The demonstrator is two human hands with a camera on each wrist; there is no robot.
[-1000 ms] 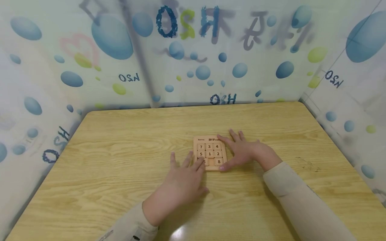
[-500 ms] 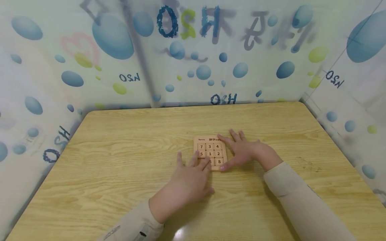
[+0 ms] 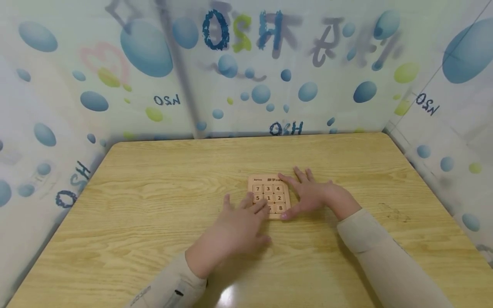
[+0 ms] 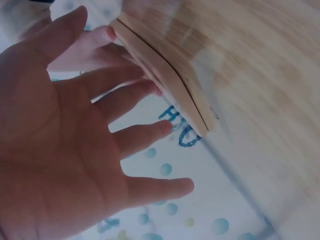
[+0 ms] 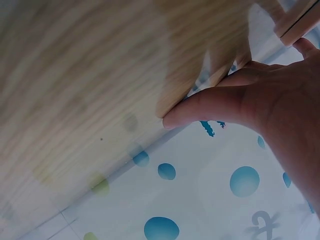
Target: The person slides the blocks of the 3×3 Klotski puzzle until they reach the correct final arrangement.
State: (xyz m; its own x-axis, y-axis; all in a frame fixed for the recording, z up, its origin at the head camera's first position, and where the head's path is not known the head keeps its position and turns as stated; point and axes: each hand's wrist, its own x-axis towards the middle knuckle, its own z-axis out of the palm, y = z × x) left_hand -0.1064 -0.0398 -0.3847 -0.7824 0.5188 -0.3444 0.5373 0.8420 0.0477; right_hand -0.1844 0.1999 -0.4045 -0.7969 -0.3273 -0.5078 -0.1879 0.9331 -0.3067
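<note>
A wooden number slide puzzle lies flat on the table, its numbered tiles in rows inside a square frame. The right hand holds its right side, with the index fingertip at the top edge and the thumb at the lower right corner. Over the lower left part is the left hand, its fingers spread and nearly straight. One left fingertip meets the 6 tile, and these fingers hide the bottom left of the grid. The left wrist view shows the spread left hand beside the puzzle's edge.
The puzzle rests near the middle of a light wood-grain table. Wall panels with blue and green drops stand behind the table and along both sides.
The left hand has slid the 6 tile to the right, against the 8, then drawn slightly back left. The right hand has stayed at the puzzle's right side.
</note>
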